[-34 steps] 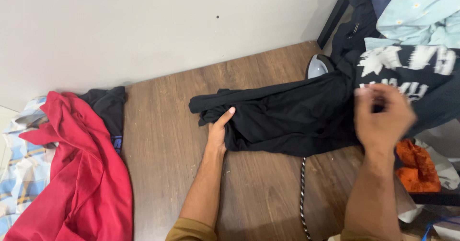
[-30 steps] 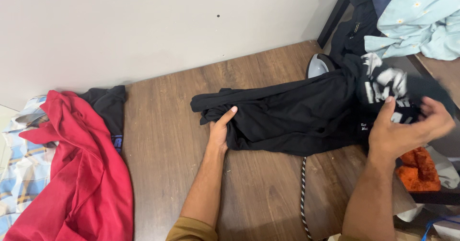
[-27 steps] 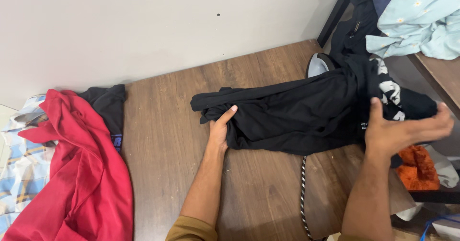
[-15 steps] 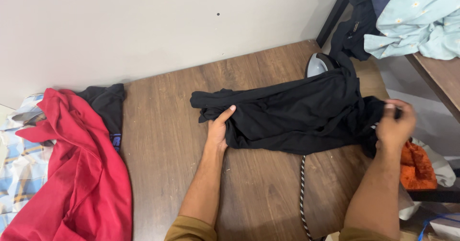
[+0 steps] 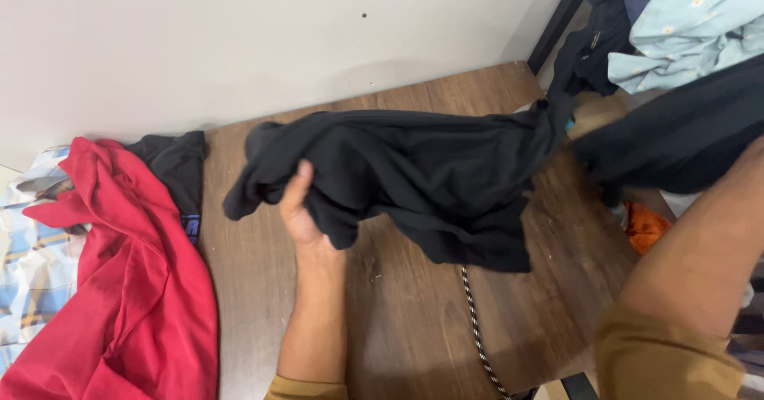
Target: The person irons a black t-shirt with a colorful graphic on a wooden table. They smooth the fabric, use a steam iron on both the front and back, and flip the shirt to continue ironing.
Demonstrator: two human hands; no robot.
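My left hand grips the left end of a black garment and holds it lifted off the wooden table. The cloth hangs in loose folds and stretches away to the right, where a further dark part runs toward the frame's edge. My right forearm, with an olive sleeve, rises steeply at the right; the hand itself is past the edge or behind the cloth, so I cannot see it.
A red garment lies on the table's left over a black shirt and a plaid cloth. A braided cord crosses the front. An orange cloth and a light blue floral shirt are at the right.
The black garment, which lay flat under my left hand, is now lifted and pulled left and up. My right arm has swung up to the right edge; the iron is now hidden.
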